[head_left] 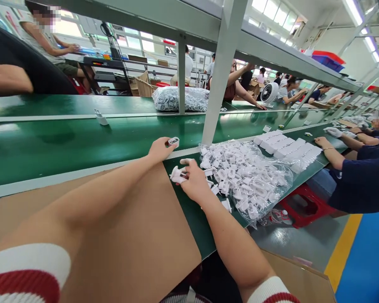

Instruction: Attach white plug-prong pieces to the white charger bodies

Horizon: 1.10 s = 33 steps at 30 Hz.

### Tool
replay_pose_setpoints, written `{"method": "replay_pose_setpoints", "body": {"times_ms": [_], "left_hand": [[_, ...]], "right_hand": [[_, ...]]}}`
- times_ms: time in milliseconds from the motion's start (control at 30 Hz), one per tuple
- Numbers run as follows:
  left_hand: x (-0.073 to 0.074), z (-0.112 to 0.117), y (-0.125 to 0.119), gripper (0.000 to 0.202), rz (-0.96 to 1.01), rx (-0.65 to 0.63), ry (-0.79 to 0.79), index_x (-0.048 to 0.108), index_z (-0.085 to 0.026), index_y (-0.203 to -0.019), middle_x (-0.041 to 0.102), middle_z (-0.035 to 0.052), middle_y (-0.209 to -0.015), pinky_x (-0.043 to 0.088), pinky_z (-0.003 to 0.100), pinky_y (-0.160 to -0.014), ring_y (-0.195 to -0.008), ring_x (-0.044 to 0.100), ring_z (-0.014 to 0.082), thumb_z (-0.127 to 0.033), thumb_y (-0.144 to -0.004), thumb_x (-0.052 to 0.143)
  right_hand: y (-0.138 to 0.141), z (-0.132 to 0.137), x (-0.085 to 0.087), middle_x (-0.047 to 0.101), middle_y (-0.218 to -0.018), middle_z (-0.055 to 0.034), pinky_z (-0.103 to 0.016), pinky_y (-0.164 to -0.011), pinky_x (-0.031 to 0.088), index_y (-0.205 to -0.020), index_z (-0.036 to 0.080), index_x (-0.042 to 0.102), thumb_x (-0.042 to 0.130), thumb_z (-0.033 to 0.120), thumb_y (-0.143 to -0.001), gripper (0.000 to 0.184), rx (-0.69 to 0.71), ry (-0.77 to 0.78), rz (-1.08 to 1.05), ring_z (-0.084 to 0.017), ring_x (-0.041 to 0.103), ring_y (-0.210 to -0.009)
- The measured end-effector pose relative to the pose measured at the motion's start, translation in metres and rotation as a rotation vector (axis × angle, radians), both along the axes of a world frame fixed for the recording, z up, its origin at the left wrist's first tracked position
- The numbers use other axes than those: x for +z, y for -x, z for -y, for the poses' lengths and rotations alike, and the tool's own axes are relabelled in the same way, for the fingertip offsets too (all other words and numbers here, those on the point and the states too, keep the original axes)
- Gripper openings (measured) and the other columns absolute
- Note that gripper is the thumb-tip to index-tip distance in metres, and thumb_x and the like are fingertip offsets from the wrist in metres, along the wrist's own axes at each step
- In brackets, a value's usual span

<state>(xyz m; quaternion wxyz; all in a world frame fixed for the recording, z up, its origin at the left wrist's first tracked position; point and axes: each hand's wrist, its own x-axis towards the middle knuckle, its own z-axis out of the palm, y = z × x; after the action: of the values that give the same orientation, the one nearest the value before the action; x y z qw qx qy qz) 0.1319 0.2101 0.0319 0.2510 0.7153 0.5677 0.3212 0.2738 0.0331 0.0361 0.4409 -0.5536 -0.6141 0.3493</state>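
My left hand [158,150] is closed on a white charger housing [173,142], held over the near edge of the green belt with its dark open end showing. Lower and to the right, my right hand [196,183] pinches a small white plastic part [177,175]; its exact shape is partly hidden by the fingers. A white covering shows on at least one right fingertip. Right beside that hand, a heap of loose white plastic parts [246,176] spreads over a clear plastic bag. On the belt further left stands a white plug charger [101,118] with its pins up.
A brown cardboard sheet [135,235] lies under my left arm. A pale metal post [219,80] rises just beyond my hands to a shelf overhead. Rows of white pieces [287,145] sit past the heap. Co-workers sit along the line, one at right near a red stool [306,206].
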Motion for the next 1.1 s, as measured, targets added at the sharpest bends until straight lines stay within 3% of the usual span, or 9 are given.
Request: {"method": "replay_pose_setpoints", "body": {"times_ms": [100,167,300,400,500,600,700,800,1100], "left_hand": [[0.003,0.056,0.051,0.040,0.005,-0.040,-0.010,0.076,-0.021,-0.117,0.076,0.0072,-0.121,0.051,0.034,-0.096,-0.106,0.068,0.0277,-0.047,-0.088,0.070],[0.004,0.101,0.083,0.049,0.010,-0.102,-0.007,0.075,-0.023,-0.120,0.076,0.0067,-0.121,0.051,0.036,-0.098,-0.107,0.068,0.0288,-0.060,-0.089,0.067],[0.001,0.182,0.123,0.057,0.032,-0.218,0.013,0.075,-0.025,-0.115,0.075,0.0075,-0.120,0.051,0.039,-0.100,-0.111,0.067,0.0303,-0.074,-0.091,0.061],[-0.009,0.213,0.132,0.056,0.065,-0.261,0.084,0.074,-0.024,-0.115,0.074,0.0084,-0.116,0.054,0.039,-0.094,-0.105,0.068,0.0289,-0.073,-0.094,0.060],[-0.022,0.220,0.132,0.063,0.145,-0.286,0.064,0.073,-0.023,-0.122,0.071,0.0098,-0.121,0.056,0.041,-0.096,-0.110,0.067,0.0299,-0.075,-0.086,0.070],[-0.029,0.216,0.133,0.057,0.184,-0.306,0.026,0.076,-0.022,-0.111,0.071,0.0089,-0.114,0.056,0.040,-0.094,-0.108,0.066,0.0290,-0.073,-0.086,0.072],[-0.029,0.214,0.133,0.048,0.209,-0.331,0.020,0.076,-0.022,-0.101,0.071,0.0079,-0.106,0.055,0.037,-0.088,-0.102,0.066,0.0267,-0.068,-0.092,0.067],[-0.026,0.213,0.134,0.045,0.229,-0.341,0.013,0.075,-0.021,-0.100,0.071,0.0074,-0.104,0.055,0.036,-0.087,-0.099,0.066,0.0257,-0.064,-0.092,0.068],[-0.031,0.211,0.134,0.041,0.245,-0.361,-0.012,0.076,-0.021,-0.103,0.072,0.0069,-0.107,0.054,0.039,-0.093,-0.104,0.066,0.0268,-0.060,-0.092,0.068]], "right_hand": [[0.000,-0.005,0.001,0.075,-0.098,-0.0007,-0.028,-0.077,0.058,-0.109,0.020,0.066,0.081,0.024,-0.074,0.039,-0.068,0.015,-0.162,-0.014,0.069,-0.079],[0.003,-0.003,0.005,0.076,-0.095,-0.0020,-0.027,-0.073,0.056,-0.102,0.020,0.070,0.082,0.034,-0.074,0.034,-0.044,0.011,-0.232,-0.015,0.069,-0.081],[0.017,0.006,0.014,0.077,-0.094,-0.0036,-0.028,-0.074,0.057,-0.107,0.019,0.076,0.080,0.042,-0.077,0.038,0.076,-0.011,-0.240,-0.016,0.068,-0.083],[0.029,0.016,0.013,0.077,-0.102,-0.0040,-0.030,-0.080,0.059,-0.116,0.021,0.076,0.080,0.040,-0.079,0.042,0.134,-0.085,-0.145,-0.015,0.069,-0.085],[0.038,0.025,0.008,0.077,-0.105,-0.0047,-0.030,-0.082,0.059,-0.115,0.023,0.076,0.079,0.035,-0.085,0.033,0.205,-0.238,0.027,-0.016,0.070,-0.089],[0.044,0.033,0.004,0.075,-0.104,-0.0065,-0.033,-0.085,0.059,-0.109,0.023,0.077,0.068,0.027,-0.095,0.017,0.323,-0.452,0.223,-0.019,0.069,-0.095],[0.049,0.037,0.001,0.070,-0.103,-0.0086,-0.035,-0.088,0.059,-0.119,0.023,0.076,0.059,0.019,-0.099,0.026,0.374,-0.573,0.386,-0.021,0.068,-0.100],[0.054,0.037,-0.002,0.068,-0.104,-0.0097,-0.035,-0.088,0.059,-0.123,0.022,0.074,0.056,0.017,-0.100,0.030,0.403,-0.574,0.498,-0.022,0.068,-0.102],[0.061,0.036,0.000,0.073,-0.105,-0.0076,-0.031,-0.087,0.057,-0.122,0.022,0.071,0.059,0.014,-0.101,0.025,0.357,-0.725,0.406,-0.020,0.069,-0.101]]}}
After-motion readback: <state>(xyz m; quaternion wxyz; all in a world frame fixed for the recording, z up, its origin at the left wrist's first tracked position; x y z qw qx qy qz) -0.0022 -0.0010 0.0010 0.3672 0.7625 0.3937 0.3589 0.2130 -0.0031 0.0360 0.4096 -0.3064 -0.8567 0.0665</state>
